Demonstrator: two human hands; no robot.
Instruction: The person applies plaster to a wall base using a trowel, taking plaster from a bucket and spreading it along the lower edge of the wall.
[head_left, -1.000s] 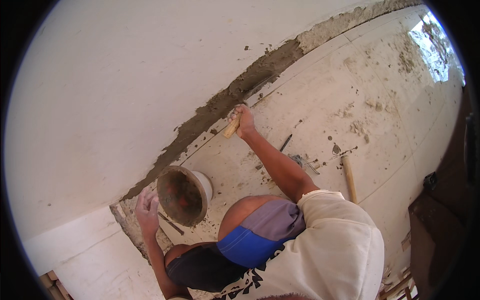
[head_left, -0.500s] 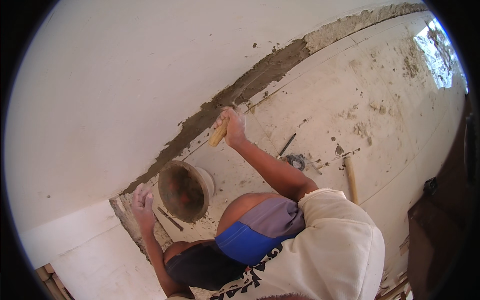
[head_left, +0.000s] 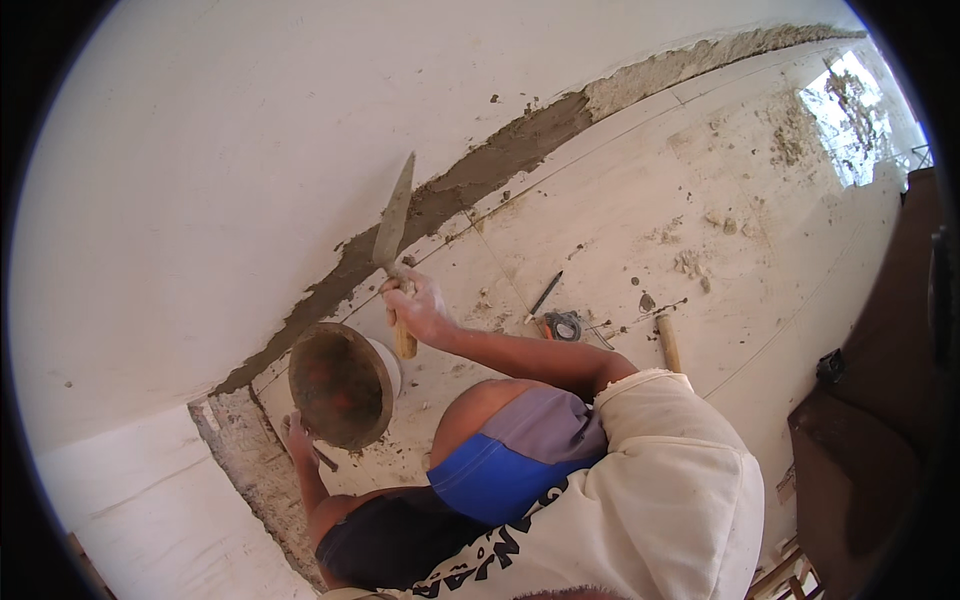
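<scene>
My right hand [head_left: 424, 308] is closed round the wooden handle of a pointed trowel [head_left: 396, 215]. The trowel's long grey blade points up and away, in front of the strip of wet mortar [head_left: 470, 180] along the foot of the wall. Just left of and nearer than that hand stands a round bucket [head_left: 391, 385], its inside dark with grey residue and a reddish patch. My left hand [head_left: 299, 440] is at the bucket's near left rim, its fingers small and partly hidden, seemingly gripping the edge. A dark rod [head_left: 326, 460] lies beside it.
On the tiled floor to the right lie a black pen-like stick [head_left: 546, 291], a tape measure [head_left: 562, 325] and a wooden handle [head_left: 668, 343]. Mortar crumbs [head_left: 690, 263] are scattered farther right. A rough broken strip [head_left: 245, 450] runs along the left wall. Brown sheeting [head_left: 870, 400] hangs at the far right.
My right hand has drawn back from the mortar strip toward the bucket, turning the trowel so its blade shows. My left hand has come down from beside the bucket to its near rim.
</scene>
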